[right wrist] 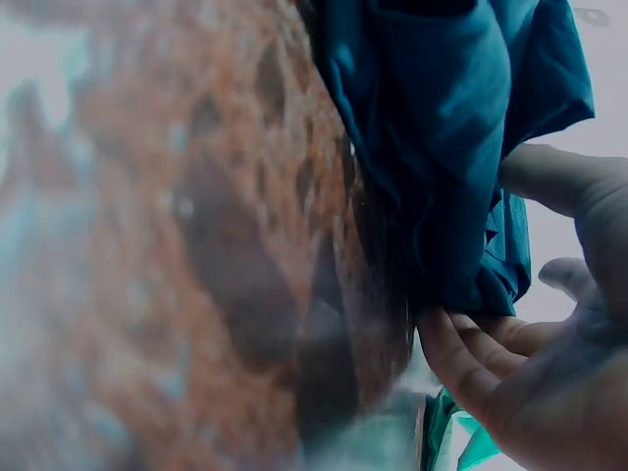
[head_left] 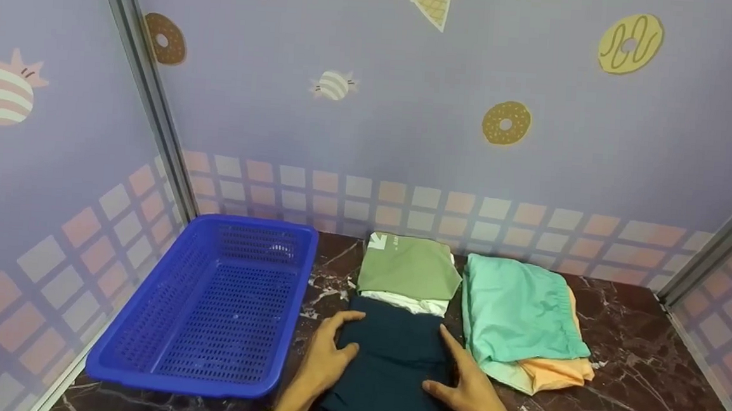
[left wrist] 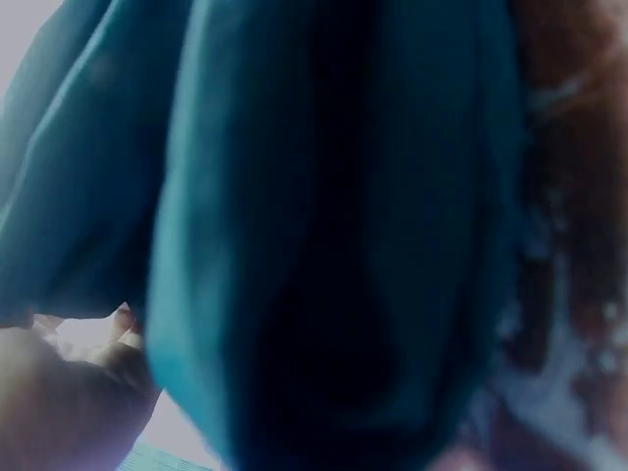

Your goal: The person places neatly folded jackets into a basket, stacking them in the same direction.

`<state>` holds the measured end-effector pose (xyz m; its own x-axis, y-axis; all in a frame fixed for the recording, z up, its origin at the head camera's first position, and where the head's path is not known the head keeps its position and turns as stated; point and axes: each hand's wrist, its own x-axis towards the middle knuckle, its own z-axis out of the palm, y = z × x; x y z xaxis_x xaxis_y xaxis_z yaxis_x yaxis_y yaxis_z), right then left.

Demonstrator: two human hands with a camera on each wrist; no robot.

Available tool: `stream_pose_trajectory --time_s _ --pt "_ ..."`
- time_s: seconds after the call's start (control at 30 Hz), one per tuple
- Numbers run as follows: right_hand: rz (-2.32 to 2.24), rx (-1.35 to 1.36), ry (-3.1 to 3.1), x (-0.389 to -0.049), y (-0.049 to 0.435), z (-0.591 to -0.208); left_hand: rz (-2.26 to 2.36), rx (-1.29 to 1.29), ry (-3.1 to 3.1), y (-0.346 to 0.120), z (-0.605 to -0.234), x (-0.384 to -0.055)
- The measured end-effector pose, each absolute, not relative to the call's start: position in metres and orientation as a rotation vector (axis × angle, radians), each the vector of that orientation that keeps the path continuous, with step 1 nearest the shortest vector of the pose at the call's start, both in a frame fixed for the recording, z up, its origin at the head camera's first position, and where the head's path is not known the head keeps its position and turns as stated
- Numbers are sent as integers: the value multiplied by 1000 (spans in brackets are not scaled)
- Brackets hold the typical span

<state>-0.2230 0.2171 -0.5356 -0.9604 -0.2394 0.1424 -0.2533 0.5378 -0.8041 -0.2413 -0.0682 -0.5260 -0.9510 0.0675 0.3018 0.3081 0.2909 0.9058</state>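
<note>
A folded dark navy garment (head_left: pixel 398 360) lies in front of me in the head view. At its left edge is my left hand (head_left: pixel 323 360), thumb and fingers spread apart along the side. My right hand (head_left: pixel 472 390) touches the right edge with its fingers extended and the thumb over the top. In the right wrist view, the fingers (right wrist: pixel 471 358) meet the hanging folds of the same garment (right wrist: pixel 442 147). Navy cloth (left wrist: pixel 324 235) fills most of the left wrist view, where part of the left hand (left wrist: pixel 69 392) shows at lower left.
A blue perforated plastic basket (head_left: pixel 96 357) stands on the left. Behind the navy garment lies a folded green garment (head_left: pixel 410 268) with white cloth (head_left: pixel 426 305) under it. Folded mint shorts (head_left: pixel 518 310) rest on orange cloth (head_left: pixel 559 373) at right. Patterned walls enclose the dark marbled tabletop (head_left: pixel 629 368).
</note>
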Motion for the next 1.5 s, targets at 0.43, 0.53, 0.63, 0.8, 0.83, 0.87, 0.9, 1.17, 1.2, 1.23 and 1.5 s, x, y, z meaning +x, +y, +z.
stream_pose_trajectory --time_s 0.43,0.53,0.63,0.8,0.83,0.87,0.9,1.17,1.2,1.23,1.5 --pt "1392 245 -2832 -223 210 -527 -1833 -242 -2487 -71 -532 -237" --pt "1407 191 -2857 -223 210 -527 -1829 -253 -2498 -72 -532 -238" --pt "1434 176 -2857 -223 209 -527 -1819 -257 -2514 -72 -532 -238" --pt "1589 209 -2804 -222 209 -532 -1827 -271 -2572 -73 -529 -238" --pt "1623 221 -2794 -221 209 -533 -1829 -284 -2577 -73 -529 -238" --pt "1654 235 -2782 -221 209 -534 -1832 -298 -2577 -74 -529 -238" --pt "1679 245 -2773 -220 209 -534 -1838 -313 -2573 -74 -529 -237" --pt "1743 236 -2718 -216 208 -534 -1895 -323 -2512 -73 -530 -235" --pt "1747 238 -2707 -216 208 -534 -1899 -318 -2504 -72 -530 -235" --pt "1744 239 -2699 -216 207 -533 -1898 -318 -2496 -72 -529 -235" --pt "1803 253 -2639 -217 208 -519 -1861 -353 -2425 -69 -517 -234"
